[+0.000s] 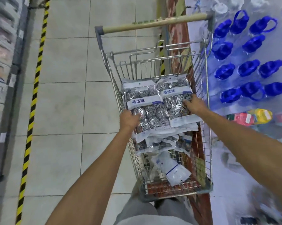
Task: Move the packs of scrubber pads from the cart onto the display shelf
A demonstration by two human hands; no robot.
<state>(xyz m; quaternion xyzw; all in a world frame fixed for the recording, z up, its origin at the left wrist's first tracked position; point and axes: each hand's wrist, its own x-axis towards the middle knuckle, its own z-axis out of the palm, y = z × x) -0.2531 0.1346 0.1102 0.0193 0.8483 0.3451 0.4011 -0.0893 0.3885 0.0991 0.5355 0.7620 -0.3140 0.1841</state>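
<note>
A wire shopping cart (208,120) stands in front of me with several clear packs of steel scrubber pads lying inside. Two packs lie on top, side by side, each with a white and blue label. My left hand (128,118) grips the left edge of the left pack (149,111). My right hand (194,103) grips the right side of the right pack (175,101). More packs (161,142) lie beneath them, and one white pack (174,171) lies alone on the cart floor near me.
Large water jugs with blue caps (249,67) stand packed to the right of the cart. A shelf with packaged goods (0,62) runs along the left. A yellow-black hazard stripe (34,95) marks the tiled floor. The cart handle (153,23) is at the far end.
</note>
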